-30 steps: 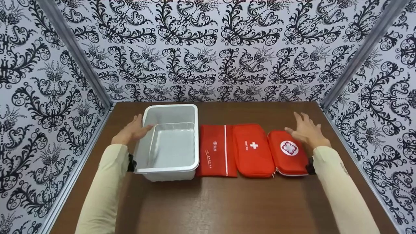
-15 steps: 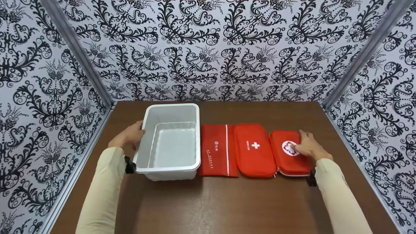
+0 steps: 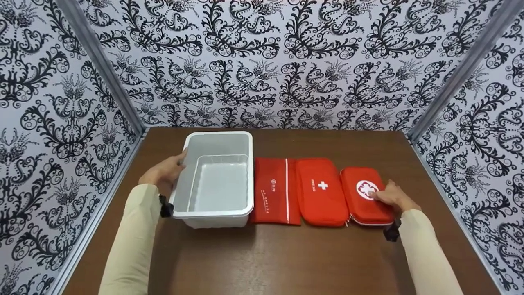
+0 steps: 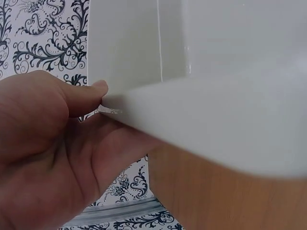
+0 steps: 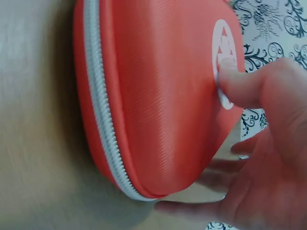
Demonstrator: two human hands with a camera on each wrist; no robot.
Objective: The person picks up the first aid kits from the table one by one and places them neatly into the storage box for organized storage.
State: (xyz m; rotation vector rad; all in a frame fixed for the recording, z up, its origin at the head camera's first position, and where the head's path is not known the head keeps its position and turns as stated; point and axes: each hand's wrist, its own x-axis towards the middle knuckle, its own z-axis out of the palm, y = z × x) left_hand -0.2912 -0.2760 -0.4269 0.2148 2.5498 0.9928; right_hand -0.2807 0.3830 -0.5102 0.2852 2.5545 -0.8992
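Note:
At the left, my left hand [image 3: 163, 171] holds the left rim of a deep white plastic bin [image 3: 217, 213]. In the left wrist view, the thumb lies over the rim and the fingers [image 4: 112, 143] are beneath it. On the right, my right hand [image 3: 395, 196] grips a red hard-shell first-aid case [image 3: 361, 173] lying on the table. Its thumb presses on the white round emblem [image 5: 224, 48], while the fingers [image 5: 192, 209] reach along the case's outer side. A pale zipper [image 5: 103, 105] runs round the case's edge.
Between bin and case lie a flat red pouch [image 3: 270, 205] with a white stripe and a red first-aid bag [image 3: 323, 205] with a white cross. All stand in a row on the brown table [image 3: 294, 258]. Patterned walls [image 3: 262, 82] enclose the back and both sides.
My left hand has come down onto the bin's rim. My right hand has lowered from above the red case onto it, and its thumb now touches the emblem.

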